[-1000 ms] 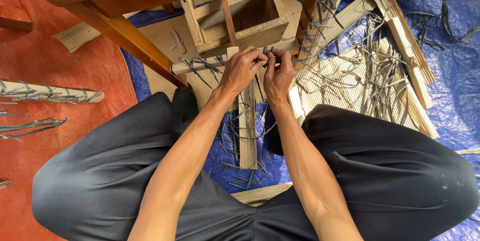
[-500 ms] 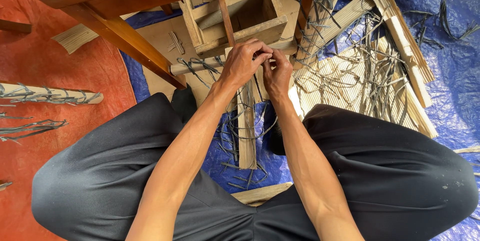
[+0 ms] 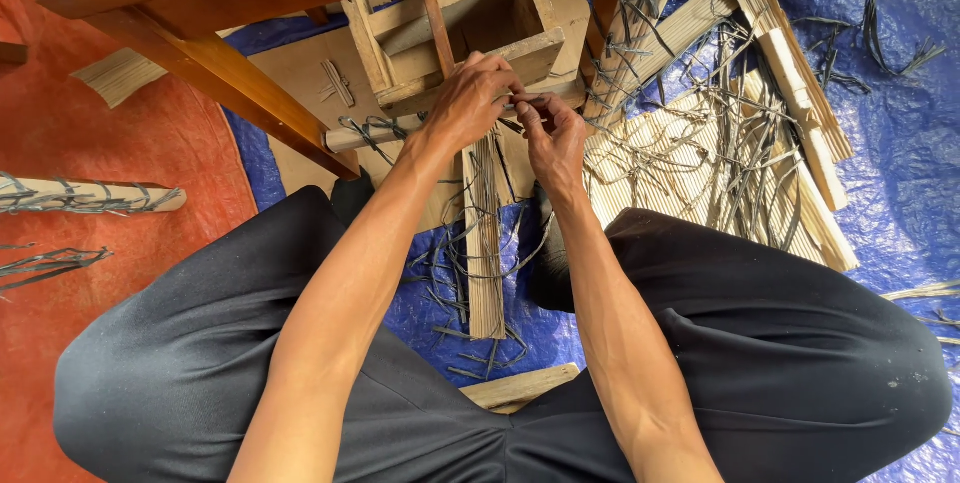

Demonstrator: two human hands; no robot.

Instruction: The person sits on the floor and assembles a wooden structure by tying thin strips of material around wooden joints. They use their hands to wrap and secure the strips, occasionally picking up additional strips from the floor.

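Dark strip (image 3: pixel 515 108) is pinched by both left hand (image 3: pixel 470 103) and right hand (image 3: pixel 550 138) against the pale wooden frame (image 3: pixel 480 63).

A blue tarp (image 3: pixel 900 173) lies beside an orange floor mat (image 3: pixel 120 243), under loose slats (image 3: pixel 790 73).

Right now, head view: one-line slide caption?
Seated person's left hand and right hand work a dark strip against a pale wooden frame.

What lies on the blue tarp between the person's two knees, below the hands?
In the head view, a ribbed wooden slat runs lengthwise there, with loose dark strips scattered around it on the blue tarp.
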